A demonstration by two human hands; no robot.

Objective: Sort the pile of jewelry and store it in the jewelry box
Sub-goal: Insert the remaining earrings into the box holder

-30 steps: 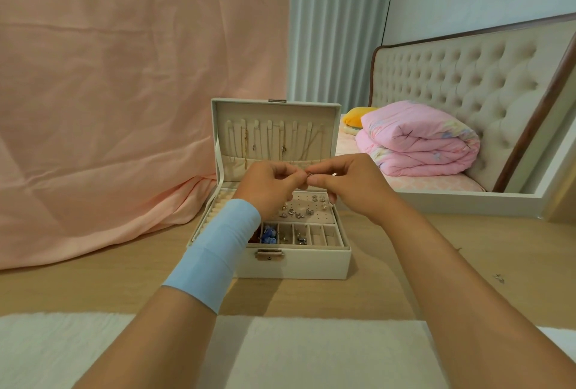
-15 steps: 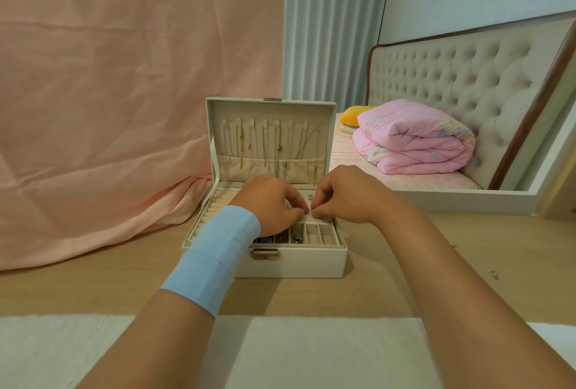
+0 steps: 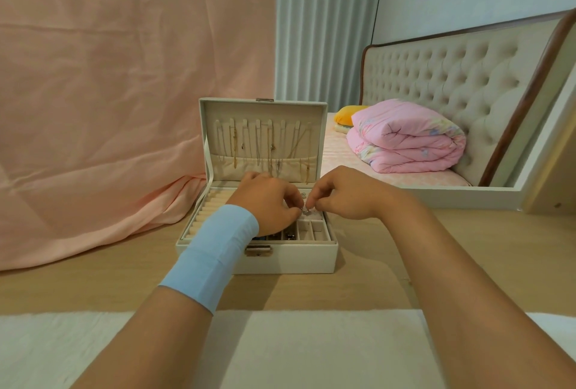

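Jewelry box [image 3: 296, 259] stands open, white, with necklaces [image 3: 234, 151] hanging.

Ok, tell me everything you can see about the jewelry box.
The jewelry box is cream, leather-look, on the wooden table, with its lid upright and open. Chains hang inside the lid above a pocket. The tray has ring rolls at left, compartments in front, and a metal clasp. Left hand and right hand pinch a small silver piece above it.
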